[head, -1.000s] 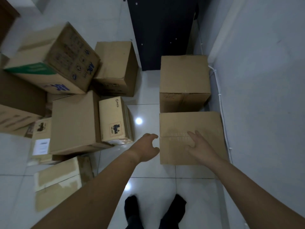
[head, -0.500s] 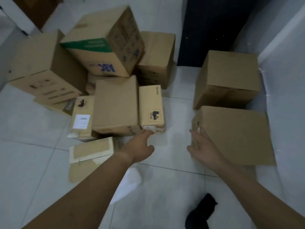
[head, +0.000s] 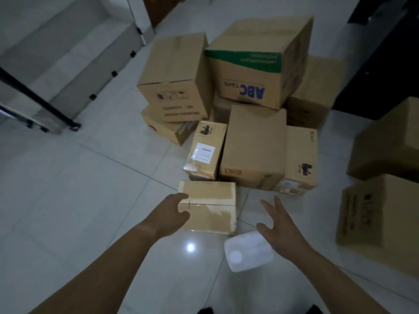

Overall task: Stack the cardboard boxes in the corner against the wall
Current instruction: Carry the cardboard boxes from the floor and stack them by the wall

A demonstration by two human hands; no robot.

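Left hand (head: 169,214) open, cupping left edge of small taped box (head: 207,206); right hand (head: 280,223) spread, empty, apart. Grip both sides evenly before lifting.

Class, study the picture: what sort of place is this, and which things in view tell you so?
Probably an indoor hallway or storeroom in a house or small office. Clues: glossy white floor tiles, a pile of cardboard boxes on the floor, and steps rising at the upper left.
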